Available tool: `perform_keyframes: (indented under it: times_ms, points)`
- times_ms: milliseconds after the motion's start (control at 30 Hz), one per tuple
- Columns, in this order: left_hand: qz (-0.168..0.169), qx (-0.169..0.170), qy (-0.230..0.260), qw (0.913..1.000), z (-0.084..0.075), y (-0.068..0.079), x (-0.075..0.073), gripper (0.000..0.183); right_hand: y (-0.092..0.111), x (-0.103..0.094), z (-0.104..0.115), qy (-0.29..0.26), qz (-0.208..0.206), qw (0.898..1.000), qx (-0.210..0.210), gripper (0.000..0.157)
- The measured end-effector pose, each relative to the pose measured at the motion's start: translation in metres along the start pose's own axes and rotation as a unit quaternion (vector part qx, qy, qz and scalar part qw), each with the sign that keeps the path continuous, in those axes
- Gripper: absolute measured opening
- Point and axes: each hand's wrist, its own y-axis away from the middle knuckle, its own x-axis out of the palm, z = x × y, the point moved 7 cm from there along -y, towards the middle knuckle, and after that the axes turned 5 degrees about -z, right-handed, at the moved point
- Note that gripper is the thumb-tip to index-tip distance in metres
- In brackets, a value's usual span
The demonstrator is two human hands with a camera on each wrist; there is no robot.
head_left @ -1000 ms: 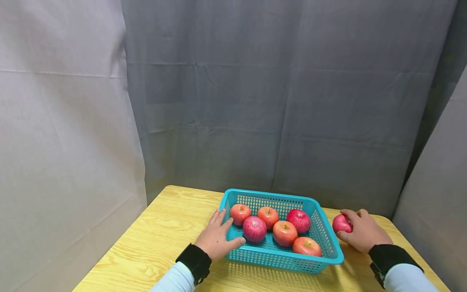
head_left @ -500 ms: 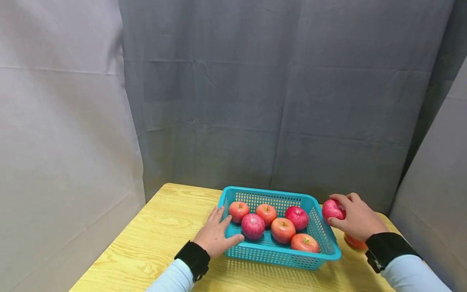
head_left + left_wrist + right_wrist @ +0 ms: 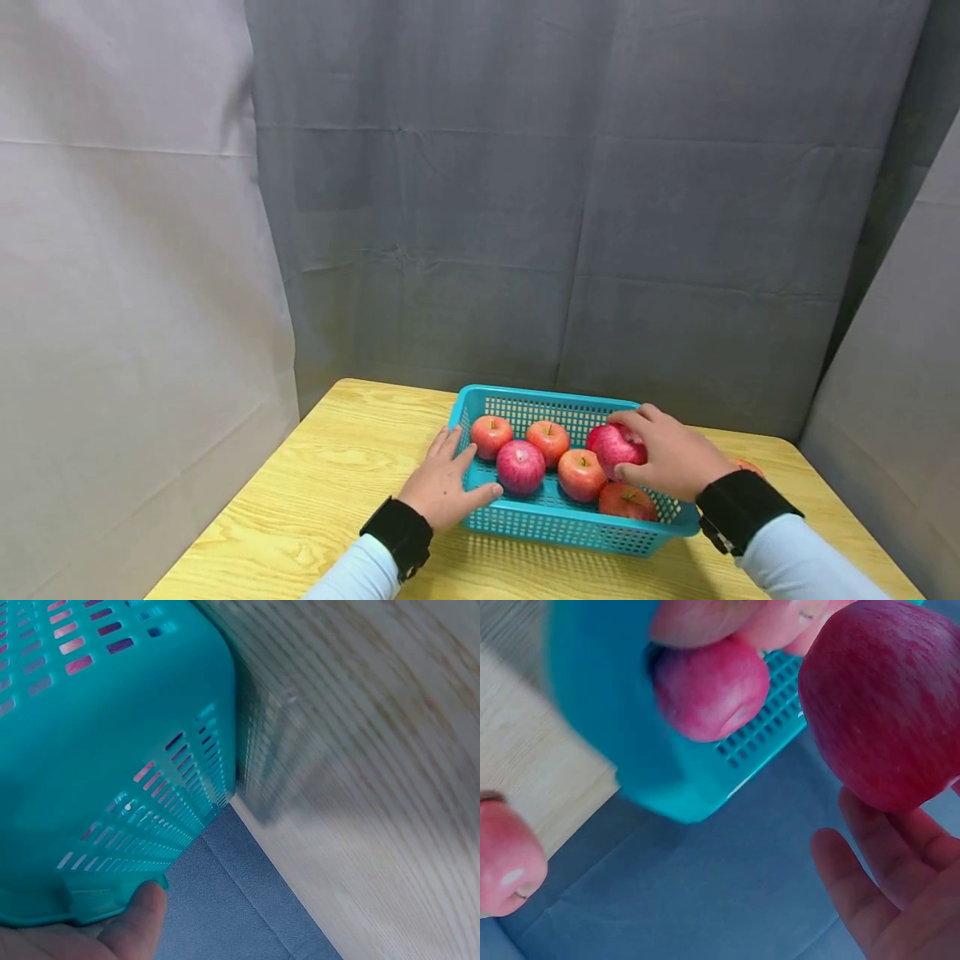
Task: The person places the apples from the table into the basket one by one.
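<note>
My right hand (image 3: 675, 454) grips a deep pink-red apple (image 3: 617, 450) above the right part of a turquoise perforated basket (image 3: 555, 523). That apple looms large in the right wrist view (image 3: 889, 697), clear of the apples below it. Fingers straight and spread, my left hand (image 3: 446, 487) rests on the basket's left corner; the left wrist view shows a fingertip (image 3: 146, 907) against the rim. Inside lie several apples, among them a pink-red apple (image 3: 521, 467), an orange-red apple (image 3: 581, 476) and a shaded apple (image 3: 627, 501) under my right hand. Another red apple there is mostly hidden by the held one.
One more apple (image 3: 506, 859) sits on the wooden table (image 3: 315, 492) right of the basket, mostly hidden by my right hand in the head view. A grey curtain (image 3: 465, 208) hangs behind the table, with pale cloth (image 3: 127, 292) at the left side.
My right hand has lifted the pink-red apple from the table and carried it left, over the basket. The left hand has stayed at the basket's corner.
</note>
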Motion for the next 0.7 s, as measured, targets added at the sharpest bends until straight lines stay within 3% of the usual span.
perform_keyframes:
  times_ms: [333, 700]
  points:
    - [0.009, -0.004, -0.009, 0.9999, -0.004, -0.001, -0.002, 0.093, -0.011, 0.018, 0.029, 0.017, 0.014, 0.999, -0.031, 0.070]
    - [-0.002, -0.001, -0.006, 1.0000, -0.008, -0.001, 0.000, 0.091, -0.015, 0.040, 0.052, 0.039, 0.062, 0.996, -0.049, 0.069]
